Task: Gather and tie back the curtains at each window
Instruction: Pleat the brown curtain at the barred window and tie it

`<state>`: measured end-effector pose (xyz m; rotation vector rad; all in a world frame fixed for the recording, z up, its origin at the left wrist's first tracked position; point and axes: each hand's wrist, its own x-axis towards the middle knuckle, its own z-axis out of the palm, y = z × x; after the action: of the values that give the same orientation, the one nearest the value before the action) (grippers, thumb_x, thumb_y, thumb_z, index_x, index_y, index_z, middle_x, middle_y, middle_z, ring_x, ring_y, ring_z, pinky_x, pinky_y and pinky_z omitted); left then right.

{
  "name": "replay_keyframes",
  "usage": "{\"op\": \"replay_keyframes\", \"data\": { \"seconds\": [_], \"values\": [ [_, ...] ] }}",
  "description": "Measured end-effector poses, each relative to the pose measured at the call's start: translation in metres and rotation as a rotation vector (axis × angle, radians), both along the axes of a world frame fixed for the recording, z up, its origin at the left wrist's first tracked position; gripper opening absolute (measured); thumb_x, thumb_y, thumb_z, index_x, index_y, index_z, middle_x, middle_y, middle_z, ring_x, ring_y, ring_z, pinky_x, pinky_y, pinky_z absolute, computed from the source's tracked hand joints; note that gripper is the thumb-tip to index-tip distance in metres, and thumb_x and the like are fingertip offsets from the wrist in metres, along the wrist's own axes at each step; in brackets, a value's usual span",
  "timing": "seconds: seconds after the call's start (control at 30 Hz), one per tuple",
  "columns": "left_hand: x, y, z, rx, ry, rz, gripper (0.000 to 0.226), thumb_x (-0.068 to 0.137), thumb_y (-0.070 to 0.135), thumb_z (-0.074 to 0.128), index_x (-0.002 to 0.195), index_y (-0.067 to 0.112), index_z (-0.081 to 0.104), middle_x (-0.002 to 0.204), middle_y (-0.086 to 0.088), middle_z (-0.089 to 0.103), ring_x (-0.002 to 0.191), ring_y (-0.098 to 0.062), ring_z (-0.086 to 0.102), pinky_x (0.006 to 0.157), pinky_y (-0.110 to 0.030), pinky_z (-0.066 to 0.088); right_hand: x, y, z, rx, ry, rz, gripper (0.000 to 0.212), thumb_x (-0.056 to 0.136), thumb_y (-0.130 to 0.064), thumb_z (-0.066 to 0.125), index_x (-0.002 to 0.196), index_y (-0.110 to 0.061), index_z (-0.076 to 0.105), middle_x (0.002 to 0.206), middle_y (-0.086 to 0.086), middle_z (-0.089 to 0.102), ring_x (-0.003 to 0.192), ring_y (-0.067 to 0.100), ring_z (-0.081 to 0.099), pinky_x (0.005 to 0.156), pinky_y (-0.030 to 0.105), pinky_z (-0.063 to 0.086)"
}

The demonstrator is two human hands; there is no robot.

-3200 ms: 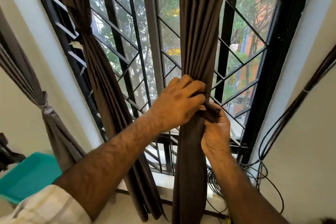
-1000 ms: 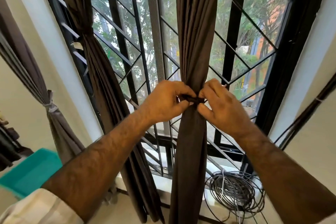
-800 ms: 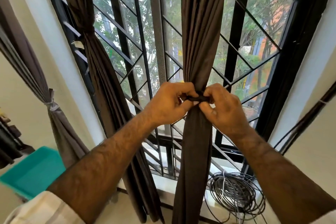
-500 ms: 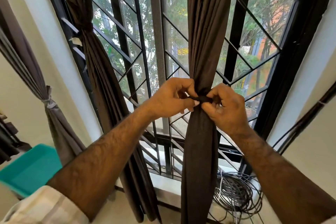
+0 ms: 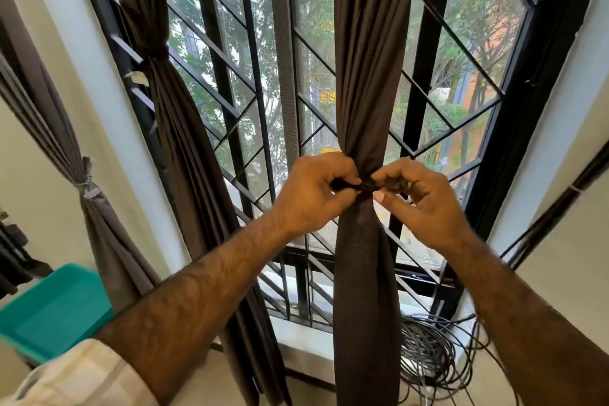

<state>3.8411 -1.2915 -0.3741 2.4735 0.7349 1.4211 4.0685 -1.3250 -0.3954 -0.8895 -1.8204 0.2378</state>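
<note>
A dark brown curtain [image 5: 365, 82] hangs gathered in front of the barred window [image 5: 286, 82]. A dark tie-back band [image 5: 364, 187] cinches it at its narrowest point. My left hand [image 5: 311, 194] pinches the band's left end, and my right hand [image 5: 418, 198] pinches its right end, both at the curtain's waist. Further left, a second brown curtain [image 5: 184, 148] hangs tied at a knot higher up. A grey curtain [image 5: 99, 227] at the far left is bound with a pale tie.
A coil of black cable [image 5: 431, 356] lies on the sill at the lower right, with loose cables running up the right wall [image 5: 557, 208]. A teal plastic bin [image 5: 52, 310] sits at the lower left. Black window bars stand close behind the curtain.
My right hand came from behind the curtain to its front. Both hands now pinch the band's ends and have drawn slightly apart, the curtain's waist narrower than before.
</note>
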Motion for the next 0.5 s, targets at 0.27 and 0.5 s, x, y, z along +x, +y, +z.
{"op": "replay_keyframes", "data": {
  "seconds": [0.27,0.5],
  "values": [
    [0.004,-0.004,-0.022,0.483,0.086,0.124,0.015,0.092,-0.005,0.07,0.079,0.002,0.068,0.102,-0.012,0.074,0.08,-0.027,0.07,0.066,-0.042,0.059,0.002,0.003,0.02,-0.193,-0.15,0.026,0.022,0.101,-0.025,0.072,0.122,-0.021,0.077,0.101,-0.008,0.076,0.091,0.016,0.072,0.083,0.035,0.061],
    [-0.003,-0.005,-0.021,0.417,0.142,0.136,0.006,0.089,-0.005,0.071,0.093,0.0,0.071,0.102,-0.011,0.071,0.08,-0.027,0.068,0.067,-0.043,0.06,-0.004,-0.005,0.025,-0.107,-0.179,-0.029,0.003,0.092,-0.02,0.082,0.092,-0.02,0.079,0.084,-0.007,0.068,0.077,0.014,0.067,0.07,0.025,0.053]
  ]
}}
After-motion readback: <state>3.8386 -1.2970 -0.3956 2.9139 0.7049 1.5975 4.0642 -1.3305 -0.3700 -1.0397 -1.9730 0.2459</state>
